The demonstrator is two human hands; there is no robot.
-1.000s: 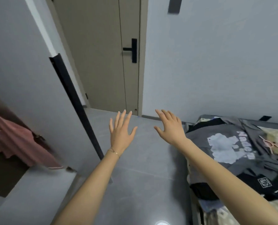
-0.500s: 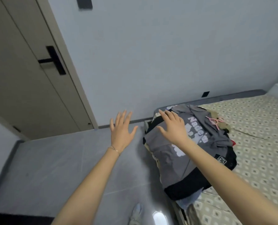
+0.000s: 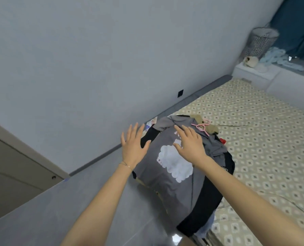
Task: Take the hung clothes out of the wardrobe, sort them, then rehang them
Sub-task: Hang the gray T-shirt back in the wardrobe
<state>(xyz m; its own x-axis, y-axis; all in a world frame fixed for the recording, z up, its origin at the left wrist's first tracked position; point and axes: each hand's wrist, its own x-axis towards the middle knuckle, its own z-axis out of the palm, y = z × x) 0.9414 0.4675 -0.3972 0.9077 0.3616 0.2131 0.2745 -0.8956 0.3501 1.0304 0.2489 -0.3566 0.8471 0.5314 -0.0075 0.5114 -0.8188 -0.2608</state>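
Treat removal from the wardrobe as done at least in part, judging by the pile of clothes (image 3: 192,201) heaped at the near left corner of the bed (image 3: 254,139) and overhanging its edge toward the floor. Count sorting and rehanging as outstanding: no separate groups to be seen, no wardrobe in view, hence no way to tell what remains inside. Note on top a grey top (image 3: 165,183) with a white cloud-like print, spread over black garments (image 3: 206,206), with a pink hanger (image 3: 201,126) and a tan item at the far side of the heap. Observe the left hand (image 3: 132,146) flat, fingers straight and spread, holding nothing, at the pile's left margin. Observe the right hand (image 3: 189,146) likewise spread and empty, over the print; unable to confirm contact for either.
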